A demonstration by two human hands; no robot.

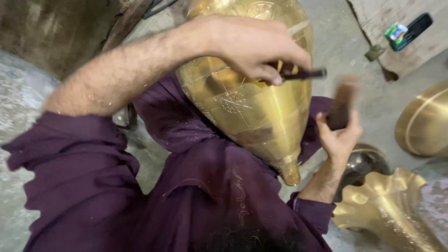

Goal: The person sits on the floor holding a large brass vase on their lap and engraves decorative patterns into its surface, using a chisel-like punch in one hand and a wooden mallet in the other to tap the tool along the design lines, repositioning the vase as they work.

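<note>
Centre frame: large engraved brass vessel [249, 100] lies tilted across the lap, narrow neck pointing down toward lower centre, resting on dark purple clothing [196, 186].

Left hand [252, 46], upper centre, grip clamped on a thin dark chisel [303, 74], tip end hidden under the fingers against the brass. Right hand [338, 133], right of centre, grip closed around a dark wooden mallet [341, 105]; mallet is motion-blurred.

Risks, as I judge them:
- Curved polished surface: chisel could skid and scar the engraved star pattern.
- Mallet face passes close to the left fingers; an off-line strike hits knuckles.
- Vessel is only cradled on the lap, could roll.

Room: tight on the right. Fluted brass piece [387, 205] lower right, another brass dome [424, 123] at right edge, both near the right wrist. Phone [410, 30] upper right on a mat, well apart. Concrete floor [345, 51] open above.
</note>
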